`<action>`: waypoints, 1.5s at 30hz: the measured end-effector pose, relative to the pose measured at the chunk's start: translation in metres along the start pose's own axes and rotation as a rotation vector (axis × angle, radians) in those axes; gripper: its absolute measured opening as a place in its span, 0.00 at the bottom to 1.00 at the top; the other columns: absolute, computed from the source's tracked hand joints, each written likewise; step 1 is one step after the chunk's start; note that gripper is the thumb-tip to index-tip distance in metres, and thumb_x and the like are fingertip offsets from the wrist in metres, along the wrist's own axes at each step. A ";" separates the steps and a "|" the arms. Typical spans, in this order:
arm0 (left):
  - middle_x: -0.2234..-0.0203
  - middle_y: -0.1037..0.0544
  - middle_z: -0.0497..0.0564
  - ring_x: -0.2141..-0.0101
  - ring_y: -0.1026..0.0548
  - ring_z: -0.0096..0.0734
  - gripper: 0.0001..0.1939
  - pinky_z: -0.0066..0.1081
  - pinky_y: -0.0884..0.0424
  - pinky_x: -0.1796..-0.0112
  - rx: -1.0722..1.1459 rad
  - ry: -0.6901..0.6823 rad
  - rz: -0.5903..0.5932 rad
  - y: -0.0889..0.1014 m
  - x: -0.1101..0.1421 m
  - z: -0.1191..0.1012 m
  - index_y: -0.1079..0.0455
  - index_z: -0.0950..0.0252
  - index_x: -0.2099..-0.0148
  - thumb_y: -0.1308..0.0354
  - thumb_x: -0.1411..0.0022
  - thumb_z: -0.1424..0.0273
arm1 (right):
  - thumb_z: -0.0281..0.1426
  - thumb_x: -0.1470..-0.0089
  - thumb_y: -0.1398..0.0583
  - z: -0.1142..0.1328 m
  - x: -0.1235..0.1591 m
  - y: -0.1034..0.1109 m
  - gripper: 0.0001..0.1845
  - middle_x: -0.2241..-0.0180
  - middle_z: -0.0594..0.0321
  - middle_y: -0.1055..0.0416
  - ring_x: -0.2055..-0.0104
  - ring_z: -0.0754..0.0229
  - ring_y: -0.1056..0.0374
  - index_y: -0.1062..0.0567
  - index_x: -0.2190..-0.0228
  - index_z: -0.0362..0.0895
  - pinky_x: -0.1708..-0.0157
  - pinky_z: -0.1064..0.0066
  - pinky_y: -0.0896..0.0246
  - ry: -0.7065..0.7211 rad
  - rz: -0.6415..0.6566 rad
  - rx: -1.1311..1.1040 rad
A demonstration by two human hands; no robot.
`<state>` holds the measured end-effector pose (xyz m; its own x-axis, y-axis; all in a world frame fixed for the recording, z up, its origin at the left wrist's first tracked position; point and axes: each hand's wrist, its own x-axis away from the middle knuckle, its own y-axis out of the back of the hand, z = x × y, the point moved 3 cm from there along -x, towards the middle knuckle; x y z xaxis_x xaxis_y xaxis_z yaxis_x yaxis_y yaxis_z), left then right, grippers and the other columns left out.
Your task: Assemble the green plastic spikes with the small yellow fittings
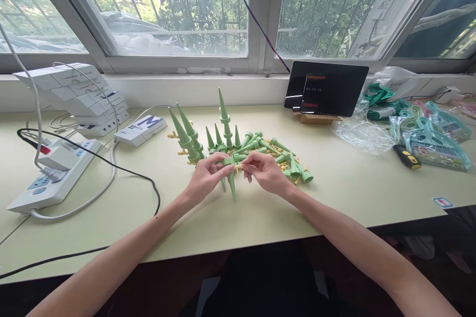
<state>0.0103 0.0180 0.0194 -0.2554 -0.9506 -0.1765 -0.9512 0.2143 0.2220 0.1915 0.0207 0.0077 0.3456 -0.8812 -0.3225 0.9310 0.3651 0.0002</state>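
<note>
My left hand (pixel 206 174) grips a green plant watering spike (pixel 232 187), its tip pointing down toward the table. A small yellow valve (pixel 238 166) sits at the side of the spike's cap, pinched by the fingers of my right hand (pixel 267 172). Whether the valve is seated in the cap, I cannot tell. Just behind my hands, several green spikes (pixel 224 121) stand with tips up. Stacked spikes (pixel 182 131) with yellow valves at their sides lean at the left. To the right lies a loose pile of spikes (pixel 293 167) and yellow parts, partly hidden by my right hand.
A power strip (pixel 55 178) with cables, stacked white boxes (pixel 85 94) and a single white box (pixel 141 130) are on the left. A tablet with a phone (pixel 327 89) stands at the back. Bagged brush sets (pixel 435 141) and a yellow-black screwdriver (pixel 407 156) lie right.
</note>
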 end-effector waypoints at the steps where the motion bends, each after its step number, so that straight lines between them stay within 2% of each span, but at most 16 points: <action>1: 0.67 0.23 0.50 0.68 0.24 0.33 0.14 0.30 0.29 0.68 0.008 0.028 0.013 0.000 0.000 0.002 0.27 0.63 0.57 0.35 0.41 0.60 | 0.42 0.44 0.36 0.000 0.000 0.000 0.16 0.78 0.66 0.31 0.77 0.65 0.33 0.29 0.72 0.43 0.75 0.70 0.34 0.005 -0.001 -0.009; 4: 0.72 0.21 0.49 0.69 0.23 0.34 0.15 0.30 0.30 0.66 0.057 0.083 0.054 0.000 -0.001 0.004 0.27 0.63 0.55 0.37 0.40 0.59 | 0.42 0.45 0.35 0.000 0.000 0.000 0.16 0.78 0.66 0.30 0.78 0.65 0.33 0.29 0.72 0.43 0.74 0.69 0.33 0.018 -0.004 -0.036; 7: 0.70 0.19 0.51 0.67 0.22 0.35 0.15 0.32 0.29 0.64 0.111 0.089 0.074 -0.001 -0.001 0.003 0.26 0.63 0.56 0.36 0.41 0.59 | 0.42 0.45 0.35 0.001 0.000 -0.001 0.16 0.77 0.66 0.29 0.77 0.65 0.33 0.29 0.72 0.43 0.73 0.68 0.32 0.025 -0.004 -0.043; 13: 0.76 0.23 0.48 0.70 0.22 0.36 0.15 0.30 0.29 0.70 0.020 0.057 0.039 0.000 0.000 -0.001 0.27 0.63 0.56 0.36 0.41 0.59 | 0.42 0.46 0.35 0.001 0.000 0.000 0.15 0.78 0.66 0.30 0.78 0.65 0.33 0.28 0.72 0.42 0.75 0.69 0.33 0.022 0.003 -0.050; 20: 0.61 0.25 0.51 0.68 0.22 0.32 0.13 0.30 0.26 0.67 -0.011 -0.030 -0.009 0.000 0.001 -0.008 0.26 0.63 0.59 0.34 0.43 0.61 | 0.42 0.46 0.35 0.001 0.000 0.000 0.17 0.80 0.66 0.31 0.79 0.65 0.34 0.28 0.73 0.41 0.79 0.71 0.36 -0.005 0.011 -0.040; 27: 0.60 0.25 0.53 0.67 0.22 0.33 0.13 0.31 0.25 0.66 -0.022 -0.051 -0.009 -0.001 0.001 -0.007 0.25 0.63 0.60 0.34 0.43 0.60 | 0.43 0.46 0.34 0.000 -0.001 0.000 0.18 0.81 0.67 0.31 0.80 0.65 0.33 0.29 0.74 0.42 0.80 0.71 0.35 -0.017 0.002 -0.060; 34: 0.77 0.24 0.48 0.69 0.22 0.39 0.15 0.34 0.26 0.70 0.040 0.057 0.035 -0.001 0.002 -0.003 0.26 0.62 0.57 0.36 0.41 0.58 | 0.44 0.47 0.34 0.000 -0.001 -0.001 0.18 0.79 0.66 0.30 0.79 0.64 0.33 0.29 0.73 0.43 0.78 0.69 0.33 0.004 -0.006 -0.077; 40: 0.71 0.22 0.51 0.69 0.23 0.33 0.14 0.32 0.27 0.67 0.220 0.134 0.080 -0.002 -0.001 0.002 0.24 0.64 0.61 0.34 0.44 0.60 | 0.43 0.45 0.35 0.003 0.001 -0.002 0.16 0.77 0.65 0.30 0.78 0.64 0.33 0.27 0.72 0.43 0.76 0.69 0.33 0.041 -0.007 -0.042; 45: 0.73 0.23 0.50 0.71 0.25 0.28 0.11 0.29 0.27 0.69 0.334 0.207 0.101 -0.002 -0.003 0.001 0.24 0.65 0.67 0.31 0.46 0.63 | 0.43 0.43 0.37 0.006 0.003 -0.001 0.15 0.74 0.63 0.29 0.75 0.64 0.32 0.25 0.69 0.43 0.73 0.68 0.32 0.089 0.009 0.041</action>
<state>0.0125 0.0211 0.0183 -0.3426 -0.9389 0.0343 -0.9358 0.3377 -0.1016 0.1921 0.0161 0.0126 0.3440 -0.8473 -0.4047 0.9325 0.3588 0.0415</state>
